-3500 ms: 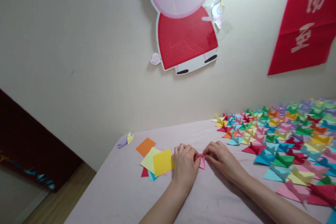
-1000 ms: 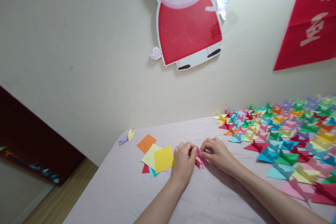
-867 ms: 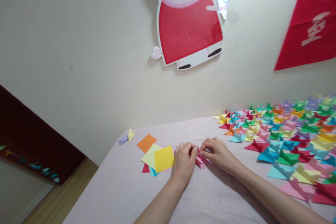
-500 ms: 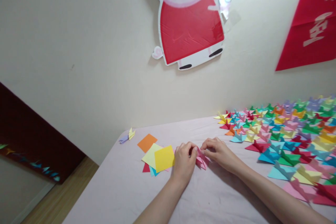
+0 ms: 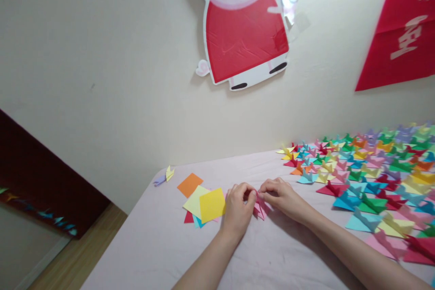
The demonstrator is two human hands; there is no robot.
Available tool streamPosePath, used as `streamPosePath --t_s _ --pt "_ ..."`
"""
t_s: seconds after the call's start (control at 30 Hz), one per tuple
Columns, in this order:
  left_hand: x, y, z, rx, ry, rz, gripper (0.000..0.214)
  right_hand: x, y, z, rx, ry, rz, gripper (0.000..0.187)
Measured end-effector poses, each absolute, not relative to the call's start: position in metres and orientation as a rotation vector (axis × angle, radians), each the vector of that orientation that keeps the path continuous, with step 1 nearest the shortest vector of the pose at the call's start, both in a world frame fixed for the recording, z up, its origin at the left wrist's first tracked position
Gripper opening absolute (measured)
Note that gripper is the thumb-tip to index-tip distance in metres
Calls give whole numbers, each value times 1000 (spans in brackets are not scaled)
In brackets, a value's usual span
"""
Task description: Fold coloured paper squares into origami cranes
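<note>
A small folded pink paper piece [image 5: 260,207] lies on the pale pink table [image 5: 159,249], pinched from both sides. My left hand [image 5: 239,210] grips its left edge with curled fingers. My right hand [image 5: 281,196] pinches its upper right part with thumb and forefinger. Just left of my left hand lies a loose stack of flat paper squares [image 5: 207,205], yellow on top, with an orange square [image 5: 190,185] beside it.
Rows of several folded paper figures [image 5: 367,181] in many colours cover the right part of the table. A tiny yellow and purple folded piece [image 5: 165,176] sits near the far left corner. The wall behind carries a cartoon cutout [image 5: 243,27] and a red banner [image 5: 401,36].
Both hands stay on the pink piece, their fingers shifting slightly as it gets folded; the view has drifted a little. Nothing else on the table has moved.
</note>
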State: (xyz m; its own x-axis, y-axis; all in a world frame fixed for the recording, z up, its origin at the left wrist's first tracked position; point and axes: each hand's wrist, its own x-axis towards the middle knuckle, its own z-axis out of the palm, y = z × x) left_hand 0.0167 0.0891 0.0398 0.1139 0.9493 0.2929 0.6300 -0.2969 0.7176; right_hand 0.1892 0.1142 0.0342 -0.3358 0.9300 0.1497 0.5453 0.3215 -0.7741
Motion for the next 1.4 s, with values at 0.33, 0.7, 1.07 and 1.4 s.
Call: streamPosePath --t_s 0.33,0.7,1.07,1.4 --pt "14 91 37 1912 1487 1055 16 190 115 35 -1289 -1961 872 30" --pt "15 91 39 1875 1426 1055 16 188 113 37 -1302 -1948 823 27" --pt "17 90 38 1861 1417 1080 9 186 112 34 -1285 -2010 737 28" --pt "14 91 36 1786 1409 1098 13 187 110 36 -1257 -2071 737 23"
